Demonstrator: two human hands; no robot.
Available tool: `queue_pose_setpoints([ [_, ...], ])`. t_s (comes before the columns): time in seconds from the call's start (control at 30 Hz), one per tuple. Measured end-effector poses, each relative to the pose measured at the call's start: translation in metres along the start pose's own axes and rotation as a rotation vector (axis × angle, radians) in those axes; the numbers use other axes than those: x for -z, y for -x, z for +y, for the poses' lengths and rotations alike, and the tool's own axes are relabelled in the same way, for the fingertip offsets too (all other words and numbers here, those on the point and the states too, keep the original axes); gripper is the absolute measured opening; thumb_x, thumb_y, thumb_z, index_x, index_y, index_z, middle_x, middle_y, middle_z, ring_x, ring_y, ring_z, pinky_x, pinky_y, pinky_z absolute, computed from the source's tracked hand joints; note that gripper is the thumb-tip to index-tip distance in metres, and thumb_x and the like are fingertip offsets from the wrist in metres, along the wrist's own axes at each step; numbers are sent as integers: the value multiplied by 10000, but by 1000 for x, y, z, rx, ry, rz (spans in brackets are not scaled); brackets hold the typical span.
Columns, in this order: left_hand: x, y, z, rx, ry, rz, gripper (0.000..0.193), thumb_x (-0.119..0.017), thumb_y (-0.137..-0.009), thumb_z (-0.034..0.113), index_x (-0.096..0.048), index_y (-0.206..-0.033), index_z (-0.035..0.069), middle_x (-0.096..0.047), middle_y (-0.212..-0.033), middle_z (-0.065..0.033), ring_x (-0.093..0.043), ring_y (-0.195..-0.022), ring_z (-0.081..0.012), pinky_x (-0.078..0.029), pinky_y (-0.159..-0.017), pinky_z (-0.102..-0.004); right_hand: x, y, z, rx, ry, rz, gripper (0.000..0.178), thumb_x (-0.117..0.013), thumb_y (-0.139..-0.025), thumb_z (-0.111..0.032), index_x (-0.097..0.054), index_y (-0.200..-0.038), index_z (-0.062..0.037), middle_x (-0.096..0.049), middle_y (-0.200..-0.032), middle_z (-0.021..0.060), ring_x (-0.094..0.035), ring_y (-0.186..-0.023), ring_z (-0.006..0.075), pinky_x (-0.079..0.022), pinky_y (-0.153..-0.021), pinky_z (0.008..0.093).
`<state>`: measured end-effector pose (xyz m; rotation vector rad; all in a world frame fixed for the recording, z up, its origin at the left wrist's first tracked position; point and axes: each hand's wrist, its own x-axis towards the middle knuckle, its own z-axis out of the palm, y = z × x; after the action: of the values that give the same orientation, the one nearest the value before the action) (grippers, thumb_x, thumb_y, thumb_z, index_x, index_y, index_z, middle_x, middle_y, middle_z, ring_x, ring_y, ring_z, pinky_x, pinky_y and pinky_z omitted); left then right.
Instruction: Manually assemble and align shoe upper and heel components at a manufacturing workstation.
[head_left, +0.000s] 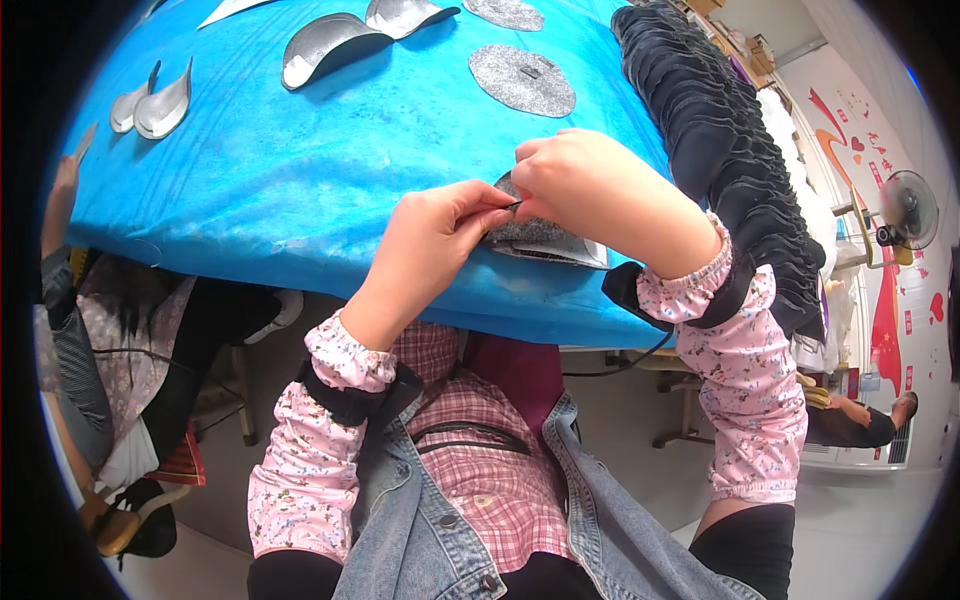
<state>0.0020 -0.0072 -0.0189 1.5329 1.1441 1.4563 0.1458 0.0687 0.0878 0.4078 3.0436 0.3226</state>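
In front of me, near the table's front edge, both hands meet over a small stack of speckled grey fabric pieces [535,232] with a pale lower edge. My left hand [440,222] is closed in a pinch on a thin dark edge or strip [515,205]. Right beside it, my right hand [570,175] pinches at the same spot, its fingertips partly hidden behind its own knuckles. Whether the dark bit belongs to the grey pieces I cannot tell. Beyond my hands, a flat speckled oval piece [522,80] lies on the table.
Blue sheeting [270,185] covers the table. Curved grey cup-shaped pieces [335,48] rest at the back, with smaller ones [165,105] to the left. A long row of stacked black fabric pieces [715,150] lines the right edge. Another person's hand [62,200] is at the far left.
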Motion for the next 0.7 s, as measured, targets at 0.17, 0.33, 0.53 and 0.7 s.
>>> queue_pose_setpoints([
  [0.17,-1,3,2,-67,-165,31,145,-614,-857,72,-661,-974,1,-694,-817,-91,-640,-719,-100,-486,-645,-238,1,-1,0,20,13,18,128,-653,-700,-145,-633,-650,-29,-607,-689,106,-631,-683,261,-508,-620,337],
  [0.33,-10,2,4,-100,-310,93,134,-607,-850,66,-654,-964,12,-675,-774,-109,-634,-659,-140,-479,-617,-248,5,3,3,-5,42,-13,130,-659,-711,-149,-639,-690,-22,-609,-719,111,-628,-721,267,-504,-649,337],
  [0.53,-11,1,2,-47,-214,123,124,-590,-867,88,-634,-942,0,-663,-753,-92,-621,-657,-146,-470,-611,-262,89,47,12,-105,-196,666,143,-659,-830,-107,-648,-928,-4,-647,-957,92,-609,-939,206,-470,-826,310],
  [0.7,-21,-17,12,196,749,-66,207,-564,-900,120,-605,-1057,-8,-650,-977,-38,-613,-847,-104,-485,-765,-253,97,105,30,-221,-305,747,206,-542,-911,-166,-642,-971,5,-627,-1054,103,-569,-1026,202,-408,-920,315],
])
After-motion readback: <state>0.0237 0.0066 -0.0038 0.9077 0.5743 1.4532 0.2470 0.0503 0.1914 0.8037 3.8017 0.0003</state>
